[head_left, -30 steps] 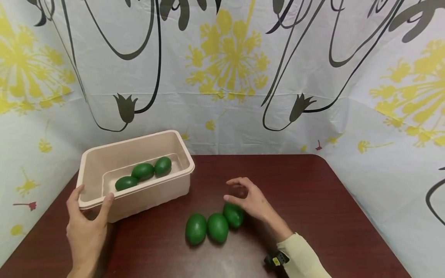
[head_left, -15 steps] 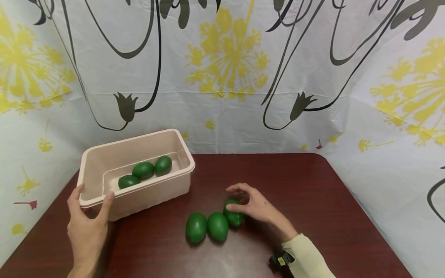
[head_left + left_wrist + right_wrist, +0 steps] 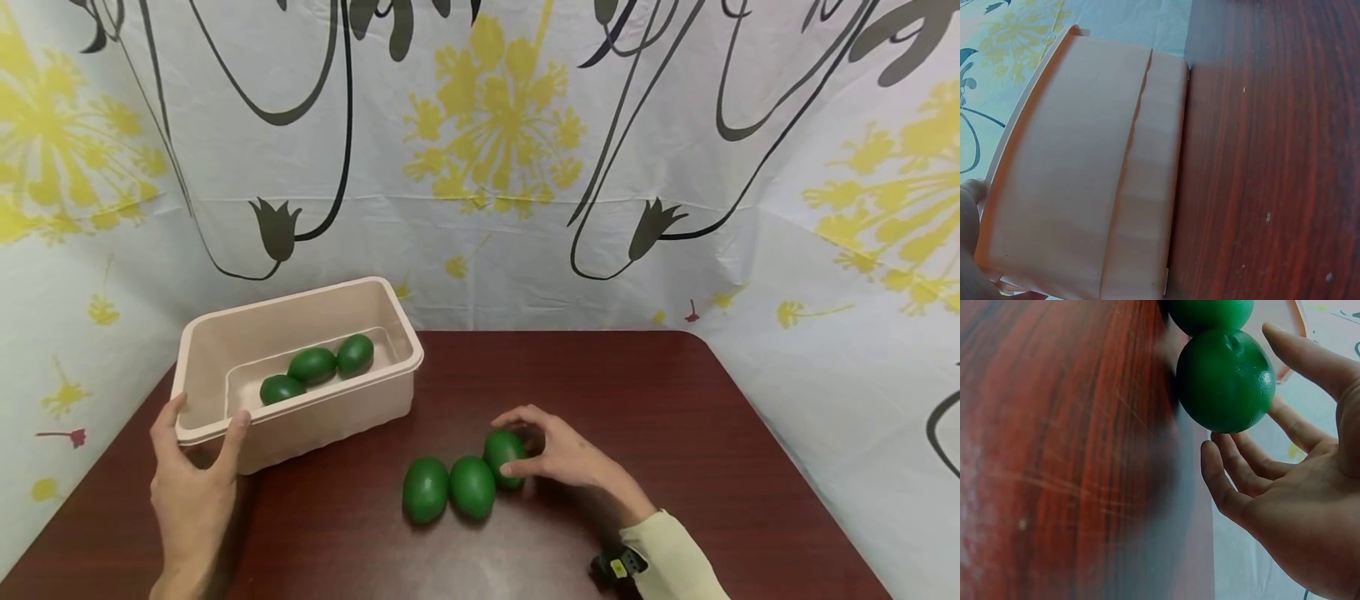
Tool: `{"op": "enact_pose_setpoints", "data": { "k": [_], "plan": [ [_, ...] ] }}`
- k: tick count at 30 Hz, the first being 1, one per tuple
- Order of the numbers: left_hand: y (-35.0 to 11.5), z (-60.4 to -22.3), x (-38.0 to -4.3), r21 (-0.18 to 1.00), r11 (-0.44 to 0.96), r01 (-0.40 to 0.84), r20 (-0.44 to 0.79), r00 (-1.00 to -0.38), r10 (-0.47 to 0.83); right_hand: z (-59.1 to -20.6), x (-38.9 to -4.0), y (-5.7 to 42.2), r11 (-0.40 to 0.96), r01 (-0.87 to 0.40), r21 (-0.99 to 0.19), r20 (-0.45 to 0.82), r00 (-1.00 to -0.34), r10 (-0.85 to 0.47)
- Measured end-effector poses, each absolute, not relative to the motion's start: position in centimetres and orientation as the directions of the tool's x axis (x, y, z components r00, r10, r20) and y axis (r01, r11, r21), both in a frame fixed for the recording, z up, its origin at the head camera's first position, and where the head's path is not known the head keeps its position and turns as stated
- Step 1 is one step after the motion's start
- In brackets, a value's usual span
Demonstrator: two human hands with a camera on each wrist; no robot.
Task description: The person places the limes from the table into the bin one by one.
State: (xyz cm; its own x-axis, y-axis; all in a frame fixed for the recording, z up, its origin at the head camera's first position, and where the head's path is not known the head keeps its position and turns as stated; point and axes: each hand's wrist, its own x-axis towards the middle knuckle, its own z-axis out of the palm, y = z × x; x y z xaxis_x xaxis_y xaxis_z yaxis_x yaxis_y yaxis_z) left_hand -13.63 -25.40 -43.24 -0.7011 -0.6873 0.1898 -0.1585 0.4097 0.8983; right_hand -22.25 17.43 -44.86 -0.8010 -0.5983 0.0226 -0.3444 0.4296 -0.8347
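Observation:
My left hand (image 3: 193, 504) grips the near left corner of a pale pink plastic box (image 3: 337, 421), thumb on the front rim. The left wrist view shows the box's side wall (image 3: 1072, 156) close up, with part of the hand at its rim. Curved around a glossy green avocado (image 3: 501, 450), my right hand (image 3: 562, 450) has its thumb at the near side and its fingers at the far side. The right wrist view shows a gap between the thumb and this avocado (image 3: 1225, 387). Two more avocados, a middle one (image 3: 472, 487) and a left one (image 3: 425, 490), lie beside it in a row.
Inside the box lie three green avocados (image 3: 312, 365). The dark red-brown wooden table (image 3: 637, 400) has a rounded far right corner. A patterned cloth (image 3: 495, 267) hangs behind the table and along both sides. A small black device (image 3: 618, 567) is at the right wrist.
My right hand has lowered toward me around the rightmost avocado, its thumb now at the near side. The nearest avocado in the box has rolled slightly right. My left hand keeps its grip.

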Motion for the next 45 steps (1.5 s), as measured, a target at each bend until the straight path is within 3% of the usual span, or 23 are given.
{"op": "enact_pose_setpoints", "data": {
  "k": [21, 33, 45],
  "plan": [
    [-25.38, -43.34, -13.73, 0.895, 0.414, -0.165, 0.186, -0.704, -0.685, -45.09, -21.95, 18.04, 0.434, -0.339, -0.835, -0.004, -0.784, -0.62],
    [-25.4, -43.37, -13.7, 0.895, 0.412, -0.168, 0.186, -0.701, -0.688, -45.45, -21.92, 17.97, 0.408, -0.279, -0.87, -0.015, -0.81, -0.586],
    [-25.49, -43.41, -13.66, 0.896, 0.415, -0.159, 0.192, -0.703, -0.685, -45.23, -21.87, 17.84, 0.366, -0.279, -0.888, 0.061, -0.86, -0.506]
  ]
}}
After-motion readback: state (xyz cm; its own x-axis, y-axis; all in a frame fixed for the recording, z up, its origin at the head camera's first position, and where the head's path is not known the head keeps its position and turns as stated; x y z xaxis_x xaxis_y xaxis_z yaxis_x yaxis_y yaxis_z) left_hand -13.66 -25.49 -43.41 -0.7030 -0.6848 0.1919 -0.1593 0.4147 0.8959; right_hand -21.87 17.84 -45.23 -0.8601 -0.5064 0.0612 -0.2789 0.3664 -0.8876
